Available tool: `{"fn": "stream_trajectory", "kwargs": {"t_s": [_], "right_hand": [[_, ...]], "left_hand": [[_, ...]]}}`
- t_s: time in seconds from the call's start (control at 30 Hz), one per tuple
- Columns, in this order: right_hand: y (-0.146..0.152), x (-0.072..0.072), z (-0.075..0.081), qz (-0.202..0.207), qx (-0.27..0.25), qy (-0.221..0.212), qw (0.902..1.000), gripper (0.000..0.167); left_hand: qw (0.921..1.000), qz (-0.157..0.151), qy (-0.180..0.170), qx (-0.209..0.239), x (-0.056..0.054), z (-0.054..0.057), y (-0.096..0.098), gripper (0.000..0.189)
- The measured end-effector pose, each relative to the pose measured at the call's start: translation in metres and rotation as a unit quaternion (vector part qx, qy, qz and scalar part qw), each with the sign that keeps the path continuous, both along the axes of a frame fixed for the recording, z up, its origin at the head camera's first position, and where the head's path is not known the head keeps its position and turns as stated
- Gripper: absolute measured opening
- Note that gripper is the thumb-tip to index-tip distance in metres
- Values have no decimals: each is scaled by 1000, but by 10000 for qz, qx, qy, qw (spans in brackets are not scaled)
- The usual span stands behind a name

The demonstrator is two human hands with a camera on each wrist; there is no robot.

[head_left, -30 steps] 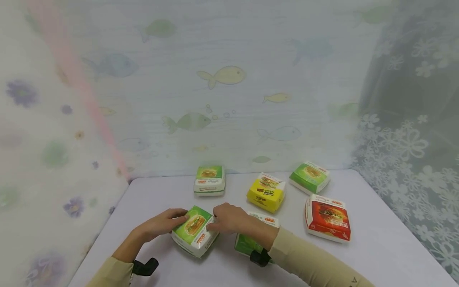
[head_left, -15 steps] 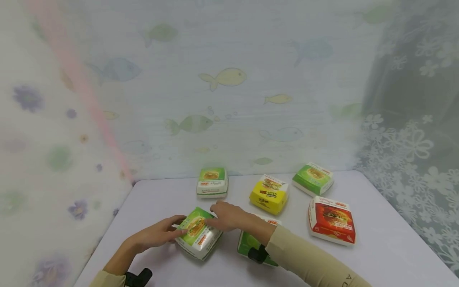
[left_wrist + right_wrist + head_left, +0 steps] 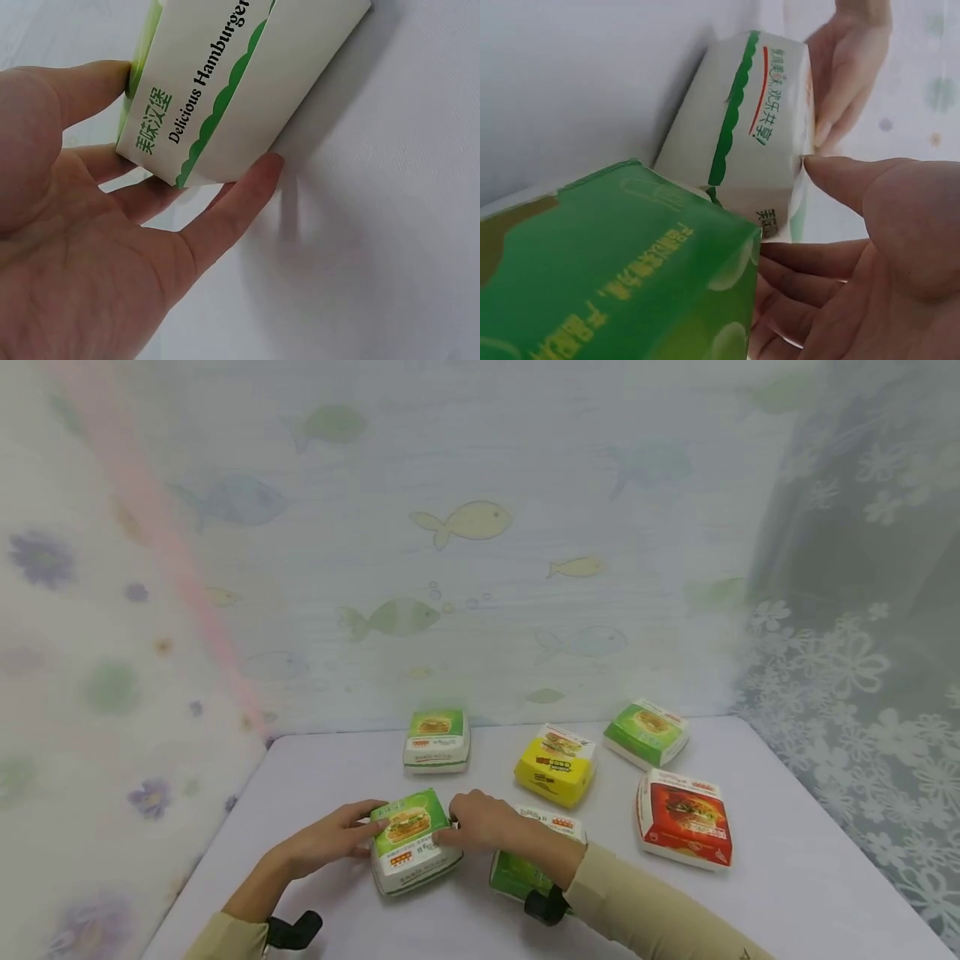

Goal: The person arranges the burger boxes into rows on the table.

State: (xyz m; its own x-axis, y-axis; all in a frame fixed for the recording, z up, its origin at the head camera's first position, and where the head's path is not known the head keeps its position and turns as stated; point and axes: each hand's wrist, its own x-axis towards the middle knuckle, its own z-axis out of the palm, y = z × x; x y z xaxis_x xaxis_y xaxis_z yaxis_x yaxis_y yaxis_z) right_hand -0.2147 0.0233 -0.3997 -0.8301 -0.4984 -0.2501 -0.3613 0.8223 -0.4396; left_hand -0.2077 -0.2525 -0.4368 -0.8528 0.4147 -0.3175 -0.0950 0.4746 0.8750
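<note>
A green and white hamburger box (image 3: pixel 411 843) sits at the table's front, between both hands. My left hand (image 3: pixel 330 839) grips its left side, the thumb on the top edge and the other fingers along the side, the little finger low near the table in the left wrist view. On the box's right side, my right hand (image 3: pixel 480 821) has its thumb on the top edge and its fingers bent against the side, partly hidden. Under my right forearm lies another green box (image 3: pixel 517 872), partly covered; it looms close in the right wrist view.
Along the back stand a green and white box (image 3: pixel 437 743), a yellow box (image 3: pixel 555 768) and a green box (image 3: pixel 647 732). A red box (image 3: pixel 686 818) lies to the right. A curtain with fish prints (image 3: pixel 480 610) hangs behind the white table (image 3: pixel 315 768).
The held box has turned clockwise, so its white printed side faces nearer to me. My left thumb has shifted from the top towards the left edge. The other boxes stay put.
</note>
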Motion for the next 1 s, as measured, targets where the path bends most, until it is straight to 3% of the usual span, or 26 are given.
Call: {"fn": "stream_trajectory", "kwargs": {"t_s": [0.2, 0.37, 0.57, 0.83, 1.0], "right_hand": [[8, -5, 10, 142, -28, -168, 9998, 39], [12, -12, 18, 192, -172, -175, 9995, 41], [4, -15, 10, 210, -348, -397, 9984, 41], [-2, -5, -1, -21, -457, -617, 9970, 34], [-4, 7, -1, -234, -655, -772, 9946, 29]], "left_hand": [[9996, 79, 130, -235, 2, 1, -2, 70], [9974, 500, 232, -459, 15, 5, -3, 75], [9959, 814, 44, -383, 24, 3, 0, 76], [9977, 668, 121, -70, 15, -6, 5, 71], [9959, 857, 238, -159, 9, -8, 9, 70]]}}
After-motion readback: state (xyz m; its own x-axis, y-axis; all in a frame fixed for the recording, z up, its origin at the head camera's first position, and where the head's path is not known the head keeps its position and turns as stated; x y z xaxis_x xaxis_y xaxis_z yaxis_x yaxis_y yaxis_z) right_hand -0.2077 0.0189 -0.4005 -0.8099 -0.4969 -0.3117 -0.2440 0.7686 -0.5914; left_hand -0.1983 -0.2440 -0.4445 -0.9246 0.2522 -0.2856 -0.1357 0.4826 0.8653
